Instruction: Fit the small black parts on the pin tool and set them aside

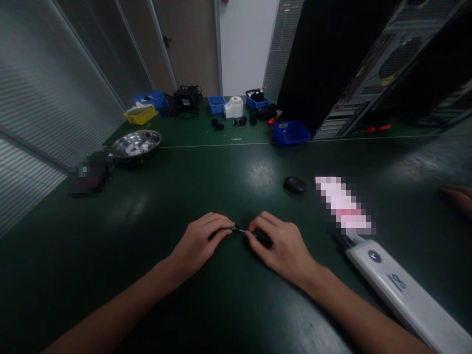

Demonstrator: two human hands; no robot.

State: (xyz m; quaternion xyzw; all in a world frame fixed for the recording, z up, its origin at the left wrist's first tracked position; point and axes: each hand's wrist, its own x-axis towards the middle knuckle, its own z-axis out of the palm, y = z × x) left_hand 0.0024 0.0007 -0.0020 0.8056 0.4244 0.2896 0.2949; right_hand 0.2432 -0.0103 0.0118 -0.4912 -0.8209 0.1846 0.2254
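My right hand (pixel 282 243) is closed around the dark handle of a screwdriver (pixel 264 239), whose thin metal shaft points left. The shaft's tip meets a small dark part (pixel 236 228) pinched between the thumb and fingers of my left hand (pixel 202 236). Most of that part is covered by my fingers, so its kind cannot be made out. Both hands rest low over the green tabletop (pixel 221 305). Beyond my right hand lies a black computer mouse (pixel 295 185).
On the right lies a white device marked 18 (pixel 409 290) with a blurred-out screen. A metal bowl (pixel 153 142) with white pieces stands at left. At the back are blue bins (pixel 291 133), a yellow bin (pixel 142 116) and a white housing (pixel 233 107). Another person's hand (pixel 459 196) shows at right.
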